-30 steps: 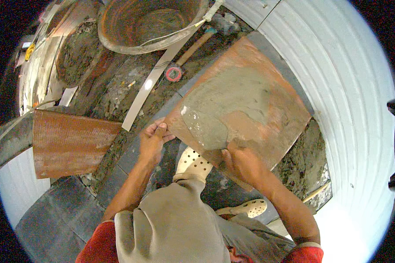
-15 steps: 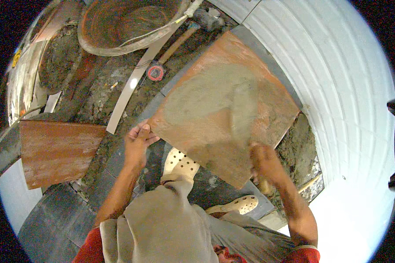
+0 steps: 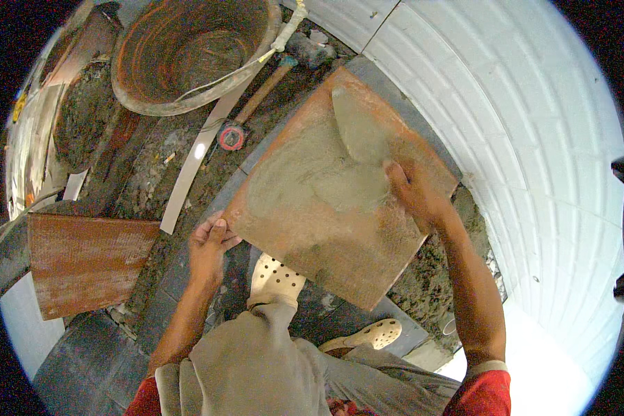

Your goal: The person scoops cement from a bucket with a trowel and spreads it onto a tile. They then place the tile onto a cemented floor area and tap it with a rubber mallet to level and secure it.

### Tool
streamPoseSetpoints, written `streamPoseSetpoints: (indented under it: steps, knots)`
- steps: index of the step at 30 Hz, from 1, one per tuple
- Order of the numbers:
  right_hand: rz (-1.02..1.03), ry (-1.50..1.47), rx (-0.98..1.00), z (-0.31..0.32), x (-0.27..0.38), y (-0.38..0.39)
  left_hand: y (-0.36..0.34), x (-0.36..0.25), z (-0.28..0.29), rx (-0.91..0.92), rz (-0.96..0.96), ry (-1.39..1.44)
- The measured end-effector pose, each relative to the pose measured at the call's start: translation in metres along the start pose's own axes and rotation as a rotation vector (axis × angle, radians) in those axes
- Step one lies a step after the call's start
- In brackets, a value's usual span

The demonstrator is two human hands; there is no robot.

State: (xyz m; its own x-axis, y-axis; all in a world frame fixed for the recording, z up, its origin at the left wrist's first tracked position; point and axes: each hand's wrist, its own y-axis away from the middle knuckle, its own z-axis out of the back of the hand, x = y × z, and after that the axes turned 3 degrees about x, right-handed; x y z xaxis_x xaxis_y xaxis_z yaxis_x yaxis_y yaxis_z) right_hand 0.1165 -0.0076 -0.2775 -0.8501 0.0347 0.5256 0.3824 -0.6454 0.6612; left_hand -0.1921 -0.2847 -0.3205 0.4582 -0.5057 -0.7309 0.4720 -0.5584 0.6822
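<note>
The tile, a large reddish-brown square turned back side up and smeared with grey mortar, sits tilted in front of me, above my knees and my pale perforated clogs. My left hand pinches its corner at about 9 o'clock, fingers curled under the edge and thumb on top. My right hand is at 3 o'clock, closed on the handle of a trowel whose mortar-coated blade lies flat on the tile, pointing to 12 o'clock. Well apart at 9 o'clock, a second reddish tile lies flat on the floor. Farther out at 11 o'clock a pale straight batten runs across the dirty floor, with a small red round thing and a wooden-handled hammer just beside it. Farthest, at 11 to 12 o'clock, stands a big round mortar-stained tub. A white tiled wall curves along 1 to 4 o'clock.
</note>
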Motion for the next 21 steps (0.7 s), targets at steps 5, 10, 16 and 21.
streamPoseSetpoints:
  steps: [5,10,16,21]
  knots:
    - [0.114,0.129,-0.031,-0.002,0.022,-0.008,0.003,-0.003,-0.004,0.002,-0.025,-0.001]
    - [0.073,0.012,0.195,0.004,0.023,0.033,0.003,-0.004,-0.005,-0.003,-0.034,-0.038]
    - [0.069,-0.063,-0.083,0.013,0.015,0.000,0.003,-0.006,-0.003,0.005,-0.014,-0.038]
    - [0.181,0.108,0.018,0.015,0.008,-0.009,0.005,-0.007,-0.004,-0.006,-0.019,-0.036]
